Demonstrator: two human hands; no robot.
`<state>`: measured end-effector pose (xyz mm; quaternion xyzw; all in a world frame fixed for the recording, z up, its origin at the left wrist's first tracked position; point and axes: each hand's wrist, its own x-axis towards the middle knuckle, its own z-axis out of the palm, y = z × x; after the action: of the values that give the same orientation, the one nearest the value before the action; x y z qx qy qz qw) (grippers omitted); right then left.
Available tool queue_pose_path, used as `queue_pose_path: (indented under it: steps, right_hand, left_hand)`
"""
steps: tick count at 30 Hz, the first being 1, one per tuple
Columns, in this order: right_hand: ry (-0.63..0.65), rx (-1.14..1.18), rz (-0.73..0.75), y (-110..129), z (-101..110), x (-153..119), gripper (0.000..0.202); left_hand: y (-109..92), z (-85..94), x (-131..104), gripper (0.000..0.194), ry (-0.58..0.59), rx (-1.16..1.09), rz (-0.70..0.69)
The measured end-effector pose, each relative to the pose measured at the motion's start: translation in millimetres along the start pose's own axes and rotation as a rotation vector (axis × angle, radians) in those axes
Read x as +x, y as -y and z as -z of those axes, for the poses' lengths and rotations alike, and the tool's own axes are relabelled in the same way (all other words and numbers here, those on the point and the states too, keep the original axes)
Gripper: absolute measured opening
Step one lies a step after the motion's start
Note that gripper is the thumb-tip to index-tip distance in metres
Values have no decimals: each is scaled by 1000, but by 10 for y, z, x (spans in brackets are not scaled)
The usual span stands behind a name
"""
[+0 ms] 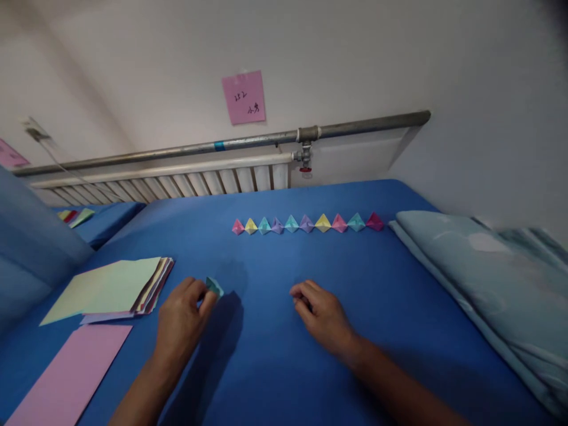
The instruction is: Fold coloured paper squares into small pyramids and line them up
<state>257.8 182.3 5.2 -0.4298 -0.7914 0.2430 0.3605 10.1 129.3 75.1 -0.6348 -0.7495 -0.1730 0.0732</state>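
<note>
Between the thumb and fingers of my left hand [184, 307] is a small teal folded-paper piece [215, 286], partly hidden by the fingers. My right hand [322, 313] hovers over the blue sheet [270, 355], its fingers curled together; whether anything small is inside them I cannot make out. Beyond both hands runs a row of small folded paper boats, in pink, yellow, teal, purple and magenta, with a yellow paper boat [322, 223] near the middle and a magenta paper boat [375, 222] at the right end.
Left of my left hand lies a stack of coloured paper [119, 287], with pink paper [73, 373] nearer me. A folded pale-teal blanket [479, 284] lies along the right side. At the back are a radiator [213, 180], a metal pipe [168, 152] and a pink note [244, 97].
</note>
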Motion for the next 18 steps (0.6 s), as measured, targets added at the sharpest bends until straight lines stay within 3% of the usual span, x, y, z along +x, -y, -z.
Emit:
queue_pose_path:
  steps: [5,10,14,18]
  right_hand:
    - [84,-326,43,45,-111,108,17]
    - [156,-455,86,146,-431,528,15]
    - [143,-413,68,145,-615,722,15]
    - [161,-347,68,86,-629,692,15]
  left_hand:
    - [109,-142,712,23,-56,69,106]
    - [254,-422,1332,25,-12,32,198]
    - [374,-699,1675,26,39,-5,221]
    - [412,-907,1853,26,98,-27,208]
